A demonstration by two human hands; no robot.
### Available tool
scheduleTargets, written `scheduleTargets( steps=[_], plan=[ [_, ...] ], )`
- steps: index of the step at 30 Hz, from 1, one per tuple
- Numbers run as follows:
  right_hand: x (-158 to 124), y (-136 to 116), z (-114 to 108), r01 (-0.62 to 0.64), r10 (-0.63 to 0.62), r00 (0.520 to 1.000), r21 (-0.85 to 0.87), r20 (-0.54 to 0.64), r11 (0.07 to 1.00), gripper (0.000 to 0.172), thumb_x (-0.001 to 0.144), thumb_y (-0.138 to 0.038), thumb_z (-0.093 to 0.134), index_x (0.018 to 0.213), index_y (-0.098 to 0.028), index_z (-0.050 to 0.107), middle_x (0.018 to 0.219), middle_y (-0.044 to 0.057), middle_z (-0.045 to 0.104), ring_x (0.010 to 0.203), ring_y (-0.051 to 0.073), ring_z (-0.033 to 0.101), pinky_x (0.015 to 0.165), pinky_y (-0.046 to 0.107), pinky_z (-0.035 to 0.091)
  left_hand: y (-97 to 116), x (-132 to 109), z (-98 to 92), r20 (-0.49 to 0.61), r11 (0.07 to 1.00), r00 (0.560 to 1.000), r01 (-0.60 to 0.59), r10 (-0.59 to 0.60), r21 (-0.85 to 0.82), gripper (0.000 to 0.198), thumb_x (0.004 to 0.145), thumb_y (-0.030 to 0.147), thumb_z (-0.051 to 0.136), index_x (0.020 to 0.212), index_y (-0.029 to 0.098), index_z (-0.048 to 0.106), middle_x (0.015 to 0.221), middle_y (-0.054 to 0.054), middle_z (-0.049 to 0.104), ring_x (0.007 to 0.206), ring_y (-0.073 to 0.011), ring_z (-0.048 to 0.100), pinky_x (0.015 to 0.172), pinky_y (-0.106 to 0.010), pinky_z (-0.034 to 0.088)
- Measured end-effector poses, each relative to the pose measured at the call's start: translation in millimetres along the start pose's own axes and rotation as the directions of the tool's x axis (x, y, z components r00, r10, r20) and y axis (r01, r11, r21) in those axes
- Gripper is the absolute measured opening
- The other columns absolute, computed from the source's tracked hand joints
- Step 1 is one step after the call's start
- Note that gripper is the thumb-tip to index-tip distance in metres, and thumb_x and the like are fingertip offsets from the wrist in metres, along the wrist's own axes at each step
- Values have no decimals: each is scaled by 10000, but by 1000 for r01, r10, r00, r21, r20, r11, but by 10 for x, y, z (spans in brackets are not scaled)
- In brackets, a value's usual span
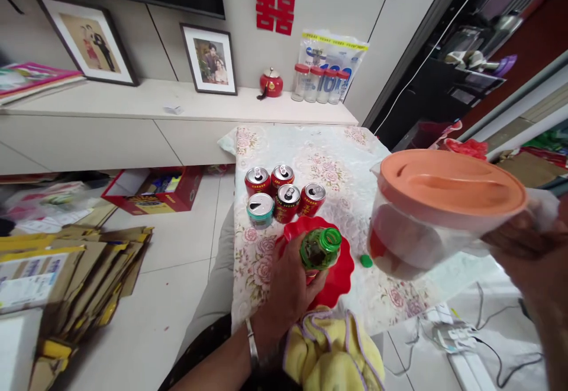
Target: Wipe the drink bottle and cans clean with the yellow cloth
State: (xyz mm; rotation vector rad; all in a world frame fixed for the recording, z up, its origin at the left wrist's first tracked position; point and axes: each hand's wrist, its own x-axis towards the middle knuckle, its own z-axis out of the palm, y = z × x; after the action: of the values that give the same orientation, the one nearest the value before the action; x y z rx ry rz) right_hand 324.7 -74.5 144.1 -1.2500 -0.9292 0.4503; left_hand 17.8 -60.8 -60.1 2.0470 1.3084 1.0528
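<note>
My left hand (pixel 286 281) is wrapped round a green plastic bottle (pixel 318 251) with its cap off, held upright over a red scalloped plate (pixel 344 275). The bottle's green cap (pixel 366 261) lies on the flowered tablecloth (pixel 337 160) just right of the plate. My right hand (pixel 539 261) grips the handle of a clear plastic pitcher (pixel 426 225) with an orange lid (pixel 452 181), raised above the table's right side and tilted toward the bottle.
Several red drink cans (pixel 286 193) and one teal can (pixel 260 209) stand behind the plate. A yellow cloth (pixel 332 355) lies at the table's near edge. Jars (pixel 319 83), a red pot and framed photos sit on the shelf. Flattened cardboard (pixel 75 278) covers the floor at left; cables lie at right.
</note>
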Motion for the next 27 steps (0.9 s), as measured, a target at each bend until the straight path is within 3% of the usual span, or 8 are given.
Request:
scheduleTargets(
  steps=[1, 4, 7, 10, 15, 22, 27],
  plan=[
    [28, 73, 48, -55, 58, 998, 79, -35, 995, 649, 523, -350, 901, 629, -209, 276, 526, -36, 292, 444, 93, 273, 350, 220, 232, -26, -5, 41, -24, 999, 999, -37, 37, 31, 548, 925, 301, 747, 1435, 367, 558, 1332, -47, 823, 1196, -366, 792, 1159, -636, 618],
    [47, 404, 185, -33, 55, 992, 188, -114, 982, 670, 561, -397, 900, 605, -204, 260, 520, -43, 331, 417, 74, 235, 323, 223, 190, -107, -9, 149, -108, 992, 988, -102, 110, 79, 592, 850, 221, 737, 1418, 241, 571, 1293, -120, 822, 1167, -380, 794, 1135, -637, 603],
    [23, 815, 270, -5, 45, 989, 275, -139, 962, 624, 813, -464, 795, 708, -205, 237, 556, -66, 320, 424, 54, 162, 364, 188, 186, -165, 4, 189, -139, 986, 980, -129, 143, 104, 569, 814, 199, 724, 1369, 197, 601, 1234, -126, 821, 1126, -366, 797, 1075, -590, 629],
    [27, 1181, 338, 9, 67, 976, 346, -209, 938, 567, 1053, -418, 702, 757, -207, 266, 590, -97, 273, 460, 41, 159, 414, 142, 193, -218, 9, 206, -166, 977, 969, -160, 182, 141, 547, 802, 240, 746, 1332, 197, 620, 1209, -121, 816, 1098, -366, 794, 1007, -563, 655],
    [52, 1585, 447, -20, 152, 940, 394, -306, 919, 573, 1182, -416, 689, 782, -181, 352, 631, -103, 292, 475, 29, 215, 432, 120, 205, -310, -28, 271, -210, 981, 964, -138, 165, 137, 577, 782, 289, 774, 1330, 190, 621, 1196, -134, 810, 1114, -372, 793, 998, -557, 667],
    [44, 1793, 417, -98, 224, 931, 395, -289, 914, 534, 1206, -417, 675, 810, -160, 424, 655, -93, 360, 477, 25, 251, 434, 114, 237, -267, -38, 164, -60, 999, 998, 27, -29, -42, 522, 808, 325, 774, 1288, 183, 628, 1241, -172, 827, 1175, -363, 814, 994, -498, 681],
    [9, 1805, 354, -106, 220, 935, 370, -279, 923, 535, 1212, -433, 666, 815, -159, 434, 667, -86, 390, 486, 30, 286, 451, 117, 289, -172, 50, -13, 133, 954, 974, 208, -182, -216, 585, 800, 393, 805, 1310, 194, 602, 1305, -171, 805, 1252, -376, 783, 1065, -531, 645]
  ],
)
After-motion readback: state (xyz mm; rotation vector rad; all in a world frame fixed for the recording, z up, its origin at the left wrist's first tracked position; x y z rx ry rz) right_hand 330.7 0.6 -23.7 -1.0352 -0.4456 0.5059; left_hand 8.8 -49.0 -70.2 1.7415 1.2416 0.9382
